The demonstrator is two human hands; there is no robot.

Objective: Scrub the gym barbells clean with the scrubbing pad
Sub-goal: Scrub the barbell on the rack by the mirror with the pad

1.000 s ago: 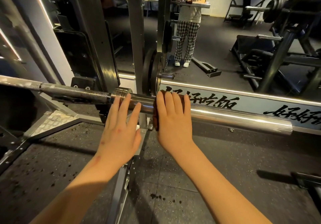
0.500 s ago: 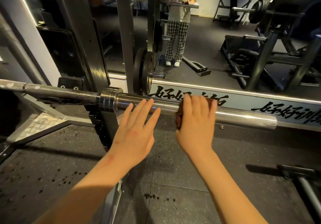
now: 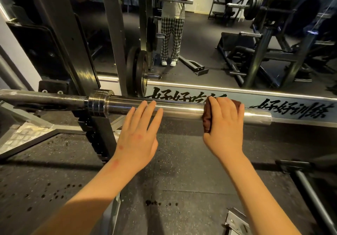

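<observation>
- Head view: most of the scrubbing pad lies hidden under the right hand. Only a dark brown, cloth-like edge shows at the hand's left, and a corner past the fingertips. The right thumb is out of sight.
- The barbell runs level across the frame. Its thin dark shaft is cut off at the left edge. The black lettering on the white strip behind it is partly covered.
- The sleeve is a smooth, shiny steel cylinder with a ridged collar at its inner end. The shaft looks duller. The floor is speckled black rubber with dark spots.
- The right hand's fingers curl over the top of the sleeve, gripping the pad against the metal towards the outer end.
- The left hand is flat, with fingers straight and slightly spread. Its fingertips rest on the sleeve between collar and pad, and it holds nothing.
</observation>
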